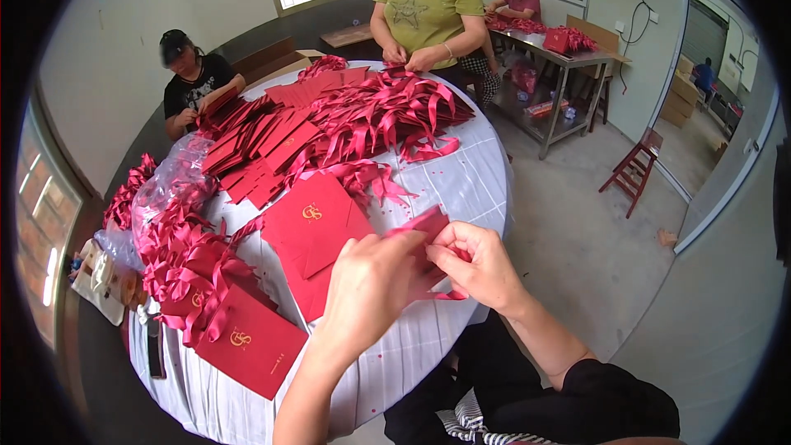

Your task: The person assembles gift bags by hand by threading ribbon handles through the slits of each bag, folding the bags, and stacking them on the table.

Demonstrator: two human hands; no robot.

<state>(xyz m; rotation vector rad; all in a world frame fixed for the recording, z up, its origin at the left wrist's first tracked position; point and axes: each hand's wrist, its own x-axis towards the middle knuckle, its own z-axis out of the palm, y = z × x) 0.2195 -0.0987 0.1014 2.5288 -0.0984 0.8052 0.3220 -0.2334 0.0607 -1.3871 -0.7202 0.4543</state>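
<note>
Over the near edge of the round table, both my hands are on a small red paper gift bag (428, 222). My left hand (364, 287) grips its left side, and the back of that hand hides much of the bag. My right hand (484, 268) is closed, thumb and fingers pinched at the bag's upper right side; a piece of red ribbon (446, 296) hangs below. Left of my hands lie flat red bags (306, 213) with gold print. Nearer the left edge rests another red bag (251, 344), beside a heap of ribboned bags (194, 259).
A white cloth (471, 185) covers the table. Across it lie piled flat bags (284, 136) and ribbons (387, 115), with a clear plastic bag (177, 169) at left. Two people work at its far side. A metal table (568, 62) and wooden stool (634, 171) stand right.
</note>
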